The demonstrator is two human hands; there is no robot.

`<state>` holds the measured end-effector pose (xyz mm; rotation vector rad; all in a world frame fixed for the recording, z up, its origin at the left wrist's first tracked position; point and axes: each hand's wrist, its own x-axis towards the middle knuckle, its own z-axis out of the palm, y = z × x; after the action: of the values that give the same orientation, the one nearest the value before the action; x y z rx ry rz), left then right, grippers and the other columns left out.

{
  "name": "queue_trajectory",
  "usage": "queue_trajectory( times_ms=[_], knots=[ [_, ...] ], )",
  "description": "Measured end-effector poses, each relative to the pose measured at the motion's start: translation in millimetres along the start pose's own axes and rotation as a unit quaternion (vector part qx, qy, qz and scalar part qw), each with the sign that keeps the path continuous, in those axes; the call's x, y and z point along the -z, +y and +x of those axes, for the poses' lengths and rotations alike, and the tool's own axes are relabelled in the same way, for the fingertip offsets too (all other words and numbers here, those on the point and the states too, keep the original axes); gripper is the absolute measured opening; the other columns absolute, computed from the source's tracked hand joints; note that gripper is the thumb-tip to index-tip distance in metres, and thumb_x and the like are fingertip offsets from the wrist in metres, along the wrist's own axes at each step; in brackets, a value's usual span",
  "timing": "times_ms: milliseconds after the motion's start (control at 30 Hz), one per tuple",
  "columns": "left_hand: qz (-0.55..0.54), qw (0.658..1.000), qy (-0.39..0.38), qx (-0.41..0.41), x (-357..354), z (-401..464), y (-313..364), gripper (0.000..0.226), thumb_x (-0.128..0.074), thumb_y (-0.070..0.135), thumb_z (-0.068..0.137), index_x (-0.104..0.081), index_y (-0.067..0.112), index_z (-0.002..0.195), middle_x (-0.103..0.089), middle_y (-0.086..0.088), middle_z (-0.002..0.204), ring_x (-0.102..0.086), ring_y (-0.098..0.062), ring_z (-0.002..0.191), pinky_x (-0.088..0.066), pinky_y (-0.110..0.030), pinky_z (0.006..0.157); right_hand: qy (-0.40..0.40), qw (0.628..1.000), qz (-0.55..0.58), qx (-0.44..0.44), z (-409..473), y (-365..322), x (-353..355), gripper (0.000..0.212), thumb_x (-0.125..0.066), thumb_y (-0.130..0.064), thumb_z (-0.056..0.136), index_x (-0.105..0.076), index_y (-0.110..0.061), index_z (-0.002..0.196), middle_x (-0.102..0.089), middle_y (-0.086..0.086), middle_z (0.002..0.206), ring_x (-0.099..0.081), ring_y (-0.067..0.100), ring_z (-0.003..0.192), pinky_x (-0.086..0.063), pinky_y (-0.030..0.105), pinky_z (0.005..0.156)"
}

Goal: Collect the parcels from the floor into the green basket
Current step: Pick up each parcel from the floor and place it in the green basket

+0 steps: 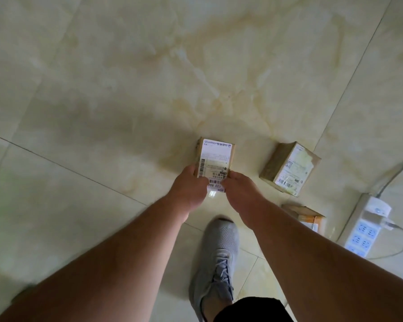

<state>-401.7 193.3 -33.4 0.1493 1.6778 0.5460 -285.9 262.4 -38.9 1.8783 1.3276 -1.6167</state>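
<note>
A small cardboard parcel (215, 156) with a white shipping label on top is gripped at its near end by both hands. My left hand (190, 187) holds its left side and my right hand (240, 189) its right side. Whether the parcel touches the floor I cannot tell. A second labelled cardboard parcel (290, 168) lies on the tiles to the right. A third cardboard parcel (305, 216) lies nearer, partly hidden behind my right forearm. The green basket is not in view.
Glossy cream marble-look floor tiles (126, 89) fill the view. A white power strip (365, 226) with a plugged-in adapter and cables lies at the right edge. My grey sneaker (219, 256) stands on the floor below the hands.
</note>
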Motion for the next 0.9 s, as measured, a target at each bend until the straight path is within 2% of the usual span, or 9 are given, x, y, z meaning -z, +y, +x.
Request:
queue_trajectory(
  times_ms=[67,133,233,400,633,767,900],
  knots=[
    [-0.006,1.000,-0.004,-0.003,7,-14,-1,0.055,-0.044,0.010,0.088,-0.058,0.028,0.138,-0.069,0.005,0.131,-0.062,-0.019,0.121,-0.046,-0.025,0.087,-0.004,1.000,-0.008,0.006,-13,-5,-2,0.043,-0.043,-0.011,0.087,-0.068,-0.023,0.120,-0.073,0.000,0.111,-0.067,0.020,0.098,-0.054,0.029,0.072],
    [-0.019,1.000,-0.005,-0.007,16,-33,-4,0.055,-0.044,0.011,0.088,-0.058,0.030,0.138,-0.069,0.007,0.131,-0.061,-0.017,0.121,-0.046,-0.026,0.089,-0.006,1.000,-0.018,0.016,-30,-13,-5,0.042,-0.043,-0.011,0.088,-0.068,-0.023,0.121,-0.073,0.000,0.113,-0.067,0.020,0.100,-0.050,0.025,0.069],
    [-0.053,0.998,0.011,-0.008,38,-69,-7,0.054,-0.044,0.013,0.089,-0.057,0.033,0.138,-0.068,0.008,0.132,-0.061,-0.014,0.116,-0.042,-0.018,0.075,-0.005,0.998,-0.044,0.037,-64,-29,-17,0.042,-0.044,-0.013,0.087,-0.068,-0.025,0.119,-0.074,-0.002,0.112,-0.068,0.023,0.098,-0.057,0.037,0.082],
    [-0.095,0.995,0.037,-0.012,92,-136,-20,0.056,-0.044,0.014,0.087,-0.057,0.039,0.135,-0.067,0.013,0.133,-0.061,-0.009,0.113,-0.041,-0.016,0.075,-0.024,0.990,-0.115,0.080,-134,-64,-55,0.045,-0.044,-0.018,0.082,-0.069,-0.028,0.118,-0.074,-0.004,0.110,-0.068,0.020,0.095,-0.056,0.042,0.086],
    [-0.145,0.984,0.098,-0.019,188,-232,-67,0.049,-0.047,0.017,0.088,-0.059,0.039,0.130,-0.069,0.014,0.129,-0.063,-0.003,0.107,-0.044,-0.016,0.076,-0.082,0.962,-0.219,0.143,-230,-118,-142,0.039,-0.042,-0.015,0.090,-0.069,-0.025,0.117,-0.071,-0.002,0.114,-0.064,0.017,0.102,-0.053,0.041,0.092],
    [-0.165,0.978,0.129,-0.021,250,-282,-105,0.047,-0.048,0.017,0.091,-0.058,0.037,0.133,-0.068,0.014,0.131,-0.063,-0.003,0.110,-0.045,-0.016,0.079,-0.117,0.950,-0.235,0.167,-291,-145,-204,0.040,-0.041,-0.017,0.091,-0.070,-0.031,0.116,-0.072,-0.010,0.110,-0.064,0.011,0.101,-0.053,0.036,0.089],
    [-0.208,0.963,0.169,-0.017,312,-333,-140,0.044,-0.049,0.016,0.091,-0.062,0.038,0.127,-0.070,0.018,0.121,-0.066,0.002,0.099,-0.047,-0.018,0.073,-0.141,0.939,-0.252,0.186,-347,-168,-272,0.040,-0.041,-0.014,0.093,-0.070,-0.027,0.117,-0.073,-0.007,0.112,-0.064,0.013,0.103,-0.051,0.038,0.094]
  ],
)
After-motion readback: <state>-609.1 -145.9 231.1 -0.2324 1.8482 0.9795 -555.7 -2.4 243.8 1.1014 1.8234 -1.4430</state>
